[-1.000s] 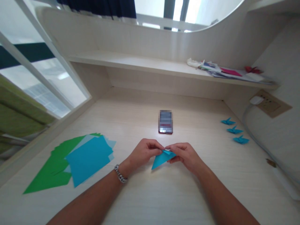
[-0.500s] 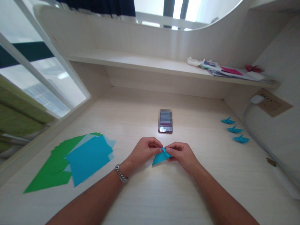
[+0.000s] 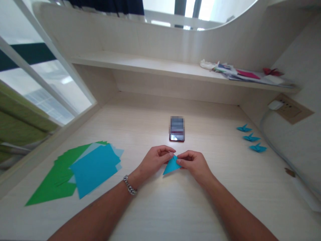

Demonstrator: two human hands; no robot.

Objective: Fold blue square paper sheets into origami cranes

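Note:
A small folded blue paper [image 3: 171, 166], triangular with its point toward me and to the left, sits between both hands just above the desk [image 3: 160, 207]. My left hand [image 3: 154, 161] pinches its upper left edge with thumb and fingers closed. My right hand [image 3: 194, 164] pinches the upper right corner, fingers curled. The fingertips of both hands nearly meet over the paper. A metal bracelet [image 3: 129, 185] is on my left wrist.
A phone [image 3: 177, 129] lies just beyond the hands. A stack of blue sheets [image 3: 96, 167] over green sheets [image 3: 54, 185] lies at the left. Three small folded blue figures [image 3: 250, 138] stand in a row at the right, near a cable and wall socket [image 3: 288, 108]. Papers [image 3: 240, 75] lie on the shelf.
The hands have drawn slightly closer together and the blue paper looks narrower, its right flap folded in. Its lower point still aims left toward me.

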